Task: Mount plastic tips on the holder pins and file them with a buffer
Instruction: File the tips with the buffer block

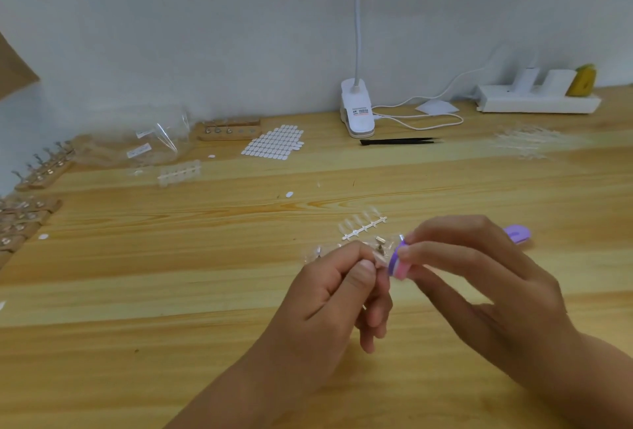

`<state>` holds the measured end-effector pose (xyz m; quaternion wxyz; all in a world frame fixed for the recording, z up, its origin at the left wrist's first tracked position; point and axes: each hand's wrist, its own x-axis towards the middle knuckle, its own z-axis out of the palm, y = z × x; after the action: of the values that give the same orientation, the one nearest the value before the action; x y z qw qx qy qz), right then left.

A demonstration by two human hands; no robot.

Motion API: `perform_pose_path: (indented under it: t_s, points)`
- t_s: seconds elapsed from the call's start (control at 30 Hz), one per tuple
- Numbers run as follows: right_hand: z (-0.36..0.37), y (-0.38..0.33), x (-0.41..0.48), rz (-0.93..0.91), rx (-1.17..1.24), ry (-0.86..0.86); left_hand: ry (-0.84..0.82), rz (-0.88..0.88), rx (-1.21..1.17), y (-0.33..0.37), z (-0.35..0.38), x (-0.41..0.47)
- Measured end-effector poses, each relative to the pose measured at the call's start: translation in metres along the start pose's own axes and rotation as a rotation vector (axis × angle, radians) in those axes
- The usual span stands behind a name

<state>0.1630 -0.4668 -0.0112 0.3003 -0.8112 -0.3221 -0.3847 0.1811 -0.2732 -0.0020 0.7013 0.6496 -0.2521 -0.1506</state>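
Note:
My left hand (pixel 337 295) pinches a small holder pin with a clear plastic tip (pixel 379 261) between thumb and forefinger, above the wooden table (pixel 171 291). My right hand (pixel 479 278) grips a purple and pink buffer (pixel 397 262), whose near end touches the tip; its far purple end (pixel 519 233) sticks out behind the fingers. A strip of clear tips (pixel 363 223) lies just beyond the hands. A clear bag with metal pins (pixel 378 245) lies under the fingertips.
Wooden holder blocks with pins (pixel 41 171) line the left edge, another block (pixel 229 130) stands at the back. A sheet of white stickers (pixel 274 142), black tweezers (pixel 399 141), a clip lamp (pixel 356 110), plastic bags (pixel 147 144) and a power strip (pixel 537 99) sit along the wall.

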Motion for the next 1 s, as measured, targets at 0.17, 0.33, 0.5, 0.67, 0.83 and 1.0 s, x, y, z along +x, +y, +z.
perform_pose_path:
  t_s: [0.17,0.33,0.5,0.67,0.83,1.0]
  points:
    - [0.002,0.000,-0.001,-0.045,-0.022,0.003,0.006,0.004,0.042,-0.001,0.000,-0.001]
    - [0.007,-0.007,-0.002,-0.062,0.002,0.018,0.030,0.044,0.119,0.000,0.001,-0.001]
    - [0.002,0.003,-0.001,-0.013,-0.031,-0.002,0.047,0.034,0.122,-0.001,0.000,-0.001]
    - [0.007,-0.006,-0.003,-0.096,-0.017,-0.033,0.033,0.031,0.147,-0.004,0.001,-0.001]
    - [0.004,0.000,-0.001,-0.031,-0.022,-0.003,0.029,0.030,0.140,-0.003,-0.001,0.000]
    - [0.006,0.003,-0.005,-0.083,-0.024,-0.039,0.023,0.019,0.135,-0.005,-0.001,-0.001]
